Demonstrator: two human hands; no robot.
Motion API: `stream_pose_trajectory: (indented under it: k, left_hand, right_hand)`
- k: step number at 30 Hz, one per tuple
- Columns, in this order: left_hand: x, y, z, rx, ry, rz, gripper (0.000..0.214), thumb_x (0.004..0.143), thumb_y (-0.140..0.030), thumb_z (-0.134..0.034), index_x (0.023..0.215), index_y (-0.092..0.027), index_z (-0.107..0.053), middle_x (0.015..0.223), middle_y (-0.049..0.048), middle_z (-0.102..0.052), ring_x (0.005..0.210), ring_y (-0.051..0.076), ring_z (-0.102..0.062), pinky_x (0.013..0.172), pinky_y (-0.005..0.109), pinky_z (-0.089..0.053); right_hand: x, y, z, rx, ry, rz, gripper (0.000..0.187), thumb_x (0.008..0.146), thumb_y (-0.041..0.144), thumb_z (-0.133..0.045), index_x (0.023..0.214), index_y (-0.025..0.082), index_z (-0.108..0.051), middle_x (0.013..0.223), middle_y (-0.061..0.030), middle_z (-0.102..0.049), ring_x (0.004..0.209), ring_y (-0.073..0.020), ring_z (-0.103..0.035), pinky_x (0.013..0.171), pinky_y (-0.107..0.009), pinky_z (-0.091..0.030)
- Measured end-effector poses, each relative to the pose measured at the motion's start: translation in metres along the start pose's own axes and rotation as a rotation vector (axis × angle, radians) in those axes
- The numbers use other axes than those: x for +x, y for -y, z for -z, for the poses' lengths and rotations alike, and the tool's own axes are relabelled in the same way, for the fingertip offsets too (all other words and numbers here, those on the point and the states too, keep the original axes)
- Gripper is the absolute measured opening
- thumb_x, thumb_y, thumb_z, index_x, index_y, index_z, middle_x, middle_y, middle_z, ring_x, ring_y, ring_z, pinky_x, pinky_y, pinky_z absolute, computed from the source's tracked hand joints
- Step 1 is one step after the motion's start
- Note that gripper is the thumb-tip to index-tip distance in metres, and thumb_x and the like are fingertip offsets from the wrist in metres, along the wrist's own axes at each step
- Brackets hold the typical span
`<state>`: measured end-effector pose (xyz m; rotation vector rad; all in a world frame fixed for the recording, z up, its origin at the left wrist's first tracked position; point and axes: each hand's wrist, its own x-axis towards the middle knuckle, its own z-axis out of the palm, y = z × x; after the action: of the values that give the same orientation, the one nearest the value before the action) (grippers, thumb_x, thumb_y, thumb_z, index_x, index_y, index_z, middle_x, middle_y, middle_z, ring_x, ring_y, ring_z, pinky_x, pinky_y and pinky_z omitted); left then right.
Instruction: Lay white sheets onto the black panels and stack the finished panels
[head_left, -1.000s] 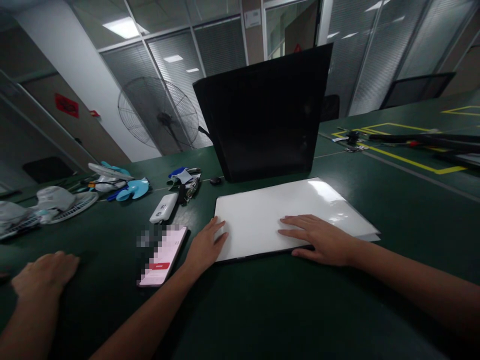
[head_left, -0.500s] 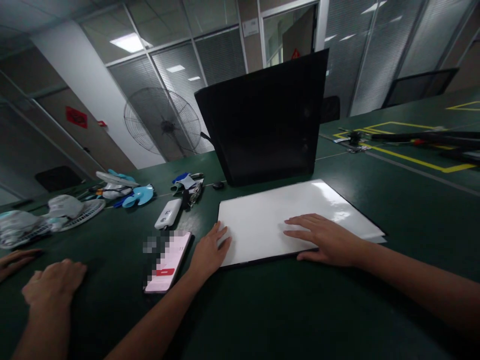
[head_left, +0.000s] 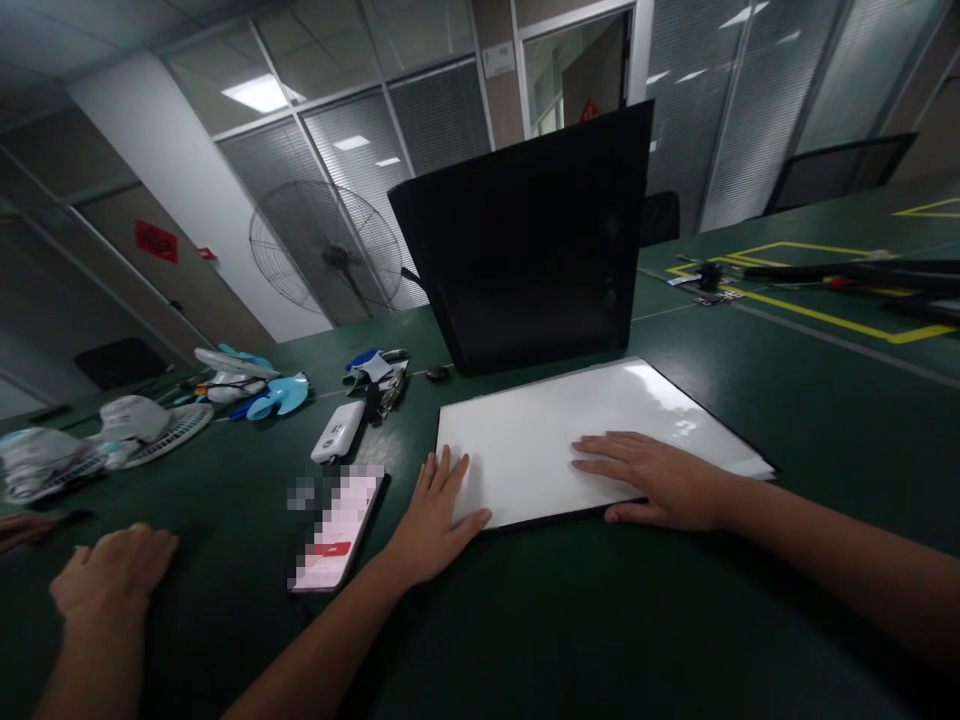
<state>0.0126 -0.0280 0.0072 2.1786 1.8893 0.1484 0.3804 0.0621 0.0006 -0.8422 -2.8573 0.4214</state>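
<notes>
1. On the dark green table point(head_left: 570, 630), right before the person, lies a glossy white sheet point(head_left: 525, 435) with a dark edge under it and another pale layer showing at its right corner.
2. The left hand point(head_left: 442, 515) rests at the sheet's near left corner, fingers spread wide, thumb along the front edge. The right hand point(head_left: 652, 480) lies on the sheet's right part, fingers a little apart, thumb at the near edge. Neither grips anything.
3. Left of these, a phone point(head_left: 341, 540) shows a pink screen with a red bar; much of it is pixelated and I can't read the words. The marks on a white device point(head_left: 339, 432) above it are too small to make out, as is the notice point(head_left: 499, 59) by the doorway.
4. Behind the sheet stands a black panel point(head_left: 532, 240); keys point(head_left: 390, 390) and light-blue blades point(head_left: 277, 396) lie to its left.
5. A co-worker's hand point(head_left: 116, 570) rests on the table at far left.
6. Beyond, a caged fan point(head_left: 337, 255) stands before glazed partitions with blinds; yellow tape point(head_left: 817, 312) marks the table's right side.
</notes>
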Motion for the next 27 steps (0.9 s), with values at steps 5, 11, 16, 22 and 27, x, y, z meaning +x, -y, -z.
stream_pose_trajectory:
  k: [5, 11, 16, 22, 27]
  left_hand:
    - [-0.003, -0.002, 0.006, 0.049, 0.080, -0.050, 0.108, 0.080, -0.084, -0.054, 0.164, -0.030, -0.013, 0.171, 0.0065, 0.005, 0.153, 0.046, 0.007, 0.118, 0.069, -0.022]
    - [-0.005, -0.003, 0.011, 0.081, 0.110, -0.048, 0.111, 0.077, -0.089, -0.052, 0.164, -0.028, -0.018, 0.171, 0.0081, 0.001, 0.154, 0.046, 0.005, 0.121, 0.066, -0.020]
    - [-0.006, -0.006, 0.013, 0.089, 0.114, -0.058, 0.107, 0.081, -0.087, -0.050, 0.164, -0.028, -0.016, 0.171, 0.0088, 0.001, 0.154, 0.047, 0.004, 0.119, 0.067, -0.024]
    - [-0.007, -0.001, 0.009, 0.088, 0.065, -0.110, 0.103, 0.084, -0.083, -0.051, 0.164, -0.028, -0.016, 0.171, 0.0117, -0.002, 0.154, 0.048, 0.002, 0.116, 0.069, -0.026]
    - [-0.008, 0.000, 0.010, 0.076, 0.076, -0.104, 0.104, 0.083, -0.083, -0.052, 0.164, -0.027, -0.016, 0.171, 0.0124, -0.001, 0.153, 0.048, 0.003, 0.117, 0.069, -0.026]
  right_hand:
    - [-0.001, -0.003, -0.003, -0.021, -0.048, 0.033, 0.072, 0.093, 0.063, -0.057, 0.157, 0.035, -0.039, 0.161, -0.0058, -0.035, 0.145, -0.0343, -0.038, 0.119, -0.060, -0.031]
    - [-0.002, -0.003, -0.007, -0.197, -0.254, 0.236, 0.061, 0.092, 0.049, -0.065, 0.149, 0.031, -0.052, 0.152, -0.0104, -0.049, 0.135, -0.0320, -0.051, 0.110, -0.056, -0.043]
    - [-0.001, 0.003, -0.007, -0.356, -0.418, 0.467, 0.028, 0.093, 0.032, -0.067, 0.119, 0.022, -0.071, 0.127, -0.0088, -0.067, 0.115, -0.0240, -0.063, 0.095, -0.044, -0.053]
    - [-0.003, 0.012, -0.006, -0.504, -0.584, 0.691, 0.023, 0.091, 0.017, -0.067, 0.114, 0.013, -0.069, 0.112, -0.0090, -0.070, 0.100, -0.0198, -0.065, 0.084, -0.037, -0.057]
    - [-0.005, 0.021, -0.004, -0.554, -0.572, 0.766, 0.023, 0.094, 0.011, -0.054, 0.111, 0.009, -0.070, 0.109, -0.0122, -0.071, 0.094, -0.0210, -0.066, 0.076, -0.036, -0.057]
